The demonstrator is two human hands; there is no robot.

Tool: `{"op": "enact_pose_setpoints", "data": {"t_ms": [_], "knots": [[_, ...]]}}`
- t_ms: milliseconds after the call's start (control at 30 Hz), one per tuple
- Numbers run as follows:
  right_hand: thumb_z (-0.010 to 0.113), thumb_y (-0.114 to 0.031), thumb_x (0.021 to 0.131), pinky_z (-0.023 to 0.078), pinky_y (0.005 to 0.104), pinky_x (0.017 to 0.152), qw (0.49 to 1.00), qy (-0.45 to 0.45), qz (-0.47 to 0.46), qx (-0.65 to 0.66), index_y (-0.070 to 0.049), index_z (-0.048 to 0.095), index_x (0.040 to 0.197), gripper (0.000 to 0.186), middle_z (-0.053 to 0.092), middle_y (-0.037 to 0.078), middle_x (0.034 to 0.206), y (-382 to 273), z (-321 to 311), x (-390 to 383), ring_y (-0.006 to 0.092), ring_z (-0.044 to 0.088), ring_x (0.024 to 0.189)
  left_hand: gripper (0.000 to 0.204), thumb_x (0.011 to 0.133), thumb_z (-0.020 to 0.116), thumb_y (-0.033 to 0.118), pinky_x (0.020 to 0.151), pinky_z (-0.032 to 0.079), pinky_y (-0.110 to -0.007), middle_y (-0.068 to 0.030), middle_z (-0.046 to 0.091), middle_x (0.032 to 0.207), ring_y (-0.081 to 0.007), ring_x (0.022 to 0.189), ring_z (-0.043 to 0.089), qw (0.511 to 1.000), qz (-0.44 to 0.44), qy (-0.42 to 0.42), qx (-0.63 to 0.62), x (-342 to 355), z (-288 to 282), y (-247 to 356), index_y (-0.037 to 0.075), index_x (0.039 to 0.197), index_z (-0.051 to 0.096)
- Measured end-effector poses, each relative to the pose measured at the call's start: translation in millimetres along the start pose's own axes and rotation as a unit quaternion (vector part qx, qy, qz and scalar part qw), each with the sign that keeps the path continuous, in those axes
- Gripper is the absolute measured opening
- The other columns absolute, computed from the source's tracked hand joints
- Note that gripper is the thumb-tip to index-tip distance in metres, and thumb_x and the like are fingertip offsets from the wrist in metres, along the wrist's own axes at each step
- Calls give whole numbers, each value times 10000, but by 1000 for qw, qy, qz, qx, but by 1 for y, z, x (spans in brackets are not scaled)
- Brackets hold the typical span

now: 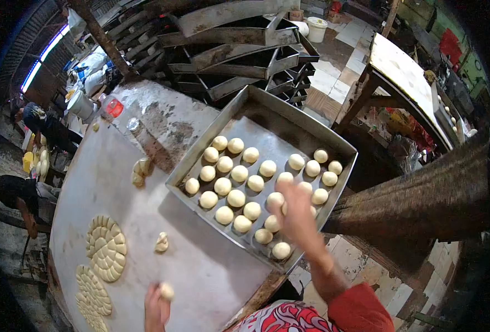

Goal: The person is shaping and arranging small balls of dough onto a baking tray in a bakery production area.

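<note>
A large square metal tray (267, 135) holds many round, pale dough balls (236, 197) in loose rows. Over its right part reaches my right hand (298, 213), fingers down among the balls. Blur and the hand itself hide whether those fingers grip one. Low in the picture, above the table, my left hand (155, 305) is closed on a single dough ball (167, 290) at its fingertips. To the left lies a flat round of dough scored into pieces (106, 248), with more cut rounds (94, 289) below it. A small dough lump (161, 242) rests between them and the tray.
The pale worktable (145, 216) runs under the tray's left side. Another dough piece (141, 171) and a plastic bottle (117, 110) lie farther back. Stacked metal trays (228, 50) stand behind. A brown post (411, 188) rises at right. Two other people (18, 193) are at far left.
</note>
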State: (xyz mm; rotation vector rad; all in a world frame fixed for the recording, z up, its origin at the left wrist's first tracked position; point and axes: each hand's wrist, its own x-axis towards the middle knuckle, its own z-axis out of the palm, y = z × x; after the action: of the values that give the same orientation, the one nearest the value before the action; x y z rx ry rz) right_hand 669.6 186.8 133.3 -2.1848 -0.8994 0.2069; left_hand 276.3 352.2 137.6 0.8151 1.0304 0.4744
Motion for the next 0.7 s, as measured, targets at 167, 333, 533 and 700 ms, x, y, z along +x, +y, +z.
{"op": "enact_pose_setpoints", "data": {"t_ms": [167,333,533,700], "knots": [[607,-184,830,426,391,901,936,-233,-152,216,-34,445,1258,482,501,169,1202,-16,-8,-115,319,524,1060,438,794,654,69,907,424,-302,-88,532,1106,-175,1068,501,856,214,-320,344,155,291,20,-23,1175,457],[638,-185,781,392,468,885,960,-176,-84,202,-40,496,1203,468,521,190,1137,-15,-30,-148,361,494,1063,340,782,596,160,894,418,-397,-141,542,1085,-309,1031,513,630,470,-337,519,229,483,-60,46,1098,542],[623,-138,792,393,435,907,953,-197,-183,141,-36,473,1239,482,534,171,1120,-33,-27,-121,353,487,1083,463,765,637,178,969,373,-415,-103,516,1205,-276,1143,472,635,375,-367,566,263,459,-49,96,1205,520],[566,-13,838,499,269,720,881,-324,-21,343,-12,571,1101,263,616,106,997,-62,13,-126,166,607,861,350,852,596,141,955,400,-310,-53,570,1092,-151,1045,521,902,248,-322,146,182,260,60,44,1178,515]]}}
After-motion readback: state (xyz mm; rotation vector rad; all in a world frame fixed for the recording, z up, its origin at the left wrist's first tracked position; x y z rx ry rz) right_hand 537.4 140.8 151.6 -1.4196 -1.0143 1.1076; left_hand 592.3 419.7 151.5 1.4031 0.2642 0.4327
